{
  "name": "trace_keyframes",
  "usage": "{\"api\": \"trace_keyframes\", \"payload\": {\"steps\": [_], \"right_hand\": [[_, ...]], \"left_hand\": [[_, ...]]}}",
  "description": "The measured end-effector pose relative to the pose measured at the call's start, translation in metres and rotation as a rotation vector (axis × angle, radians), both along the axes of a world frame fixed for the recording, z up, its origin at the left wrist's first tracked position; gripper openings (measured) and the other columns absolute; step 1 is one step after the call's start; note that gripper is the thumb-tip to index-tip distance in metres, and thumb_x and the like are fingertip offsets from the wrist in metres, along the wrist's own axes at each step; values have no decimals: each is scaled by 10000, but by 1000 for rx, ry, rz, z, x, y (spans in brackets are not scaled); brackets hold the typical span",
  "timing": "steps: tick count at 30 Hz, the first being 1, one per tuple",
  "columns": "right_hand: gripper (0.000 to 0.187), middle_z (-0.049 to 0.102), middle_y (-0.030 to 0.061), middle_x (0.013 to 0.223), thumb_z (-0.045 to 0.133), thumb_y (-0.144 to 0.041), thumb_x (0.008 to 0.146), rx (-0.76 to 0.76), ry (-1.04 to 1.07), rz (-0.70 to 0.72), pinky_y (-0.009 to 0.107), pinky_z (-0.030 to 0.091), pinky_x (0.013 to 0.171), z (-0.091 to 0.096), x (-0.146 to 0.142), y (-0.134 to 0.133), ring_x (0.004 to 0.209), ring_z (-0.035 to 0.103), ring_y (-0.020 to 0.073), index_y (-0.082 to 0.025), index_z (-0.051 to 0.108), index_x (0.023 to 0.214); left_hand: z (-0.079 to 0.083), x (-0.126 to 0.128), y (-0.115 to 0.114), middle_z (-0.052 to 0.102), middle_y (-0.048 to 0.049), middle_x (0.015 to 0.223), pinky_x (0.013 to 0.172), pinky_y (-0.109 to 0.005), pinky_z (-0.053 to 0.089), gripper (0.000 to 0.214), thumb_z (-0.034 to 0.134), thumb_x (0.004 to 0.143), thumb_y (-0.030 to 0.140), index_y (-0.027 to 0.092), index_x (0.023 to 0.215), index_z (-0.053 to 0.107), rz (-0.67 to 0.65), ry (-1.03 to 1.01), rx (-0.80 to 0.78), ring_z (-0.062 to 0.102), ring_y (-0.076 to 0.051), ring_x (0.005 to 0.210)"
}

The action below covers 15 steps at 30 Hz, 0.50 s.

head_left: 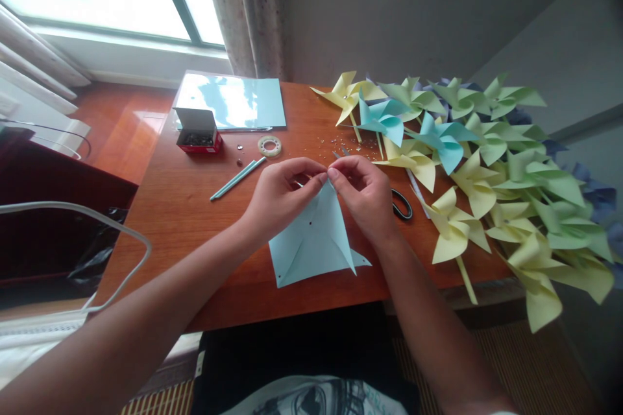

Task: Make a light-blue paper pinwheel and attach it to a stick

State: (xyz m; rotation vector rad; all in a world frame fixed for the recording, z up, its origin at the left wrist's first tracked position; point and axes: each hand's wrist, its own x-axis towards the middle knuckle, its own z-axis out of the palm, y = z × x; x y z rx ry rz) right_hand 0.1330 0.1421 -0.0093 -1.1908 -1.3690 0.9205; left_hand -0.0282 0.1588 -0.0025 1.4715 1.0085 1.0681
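A light blue paper square (316, 240), slit in from its corners and with small punched holes, hangs over the table in front of me. My left hand (289, 188) pinches its far corner between thumb and fingers. Meeting it there, my right hand (357, 191) grips the same corner, thumb tips nearly touching. Something thin and pale shows by the left fingers, too small to name. Partly under my right hand lie scissors (402, 205), one black handle loop showing.
Several finished paper pinwheels (452, 224) in yellow, green and blue cover the table's right side. To the left are blue paper sticks (238, 179), a tape roll (269, 146), an open red box (198, 141) of small dark pieces, and blue sheets (270, 102) in plastic.
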Motion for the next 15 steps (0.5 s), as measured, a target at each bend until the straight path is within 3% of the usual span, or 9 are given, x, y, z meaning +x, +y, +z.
{"api": "trace_keyframes", "payload": {"steps": [15], "right_hand": [[113, 671, -5, 831, 690, -333, 890, -21, -23, 50, 299, 509, 693, 2, 4, 1, 758, 635, 162, -234, 655, 848]], "left_hand": [[3, -1, 0, 713, -57, 758, 518, -219, 389, 215, 696, 839, 345, 141, 801, 750, 5, 33, -23, 564, -133, 638]]}}
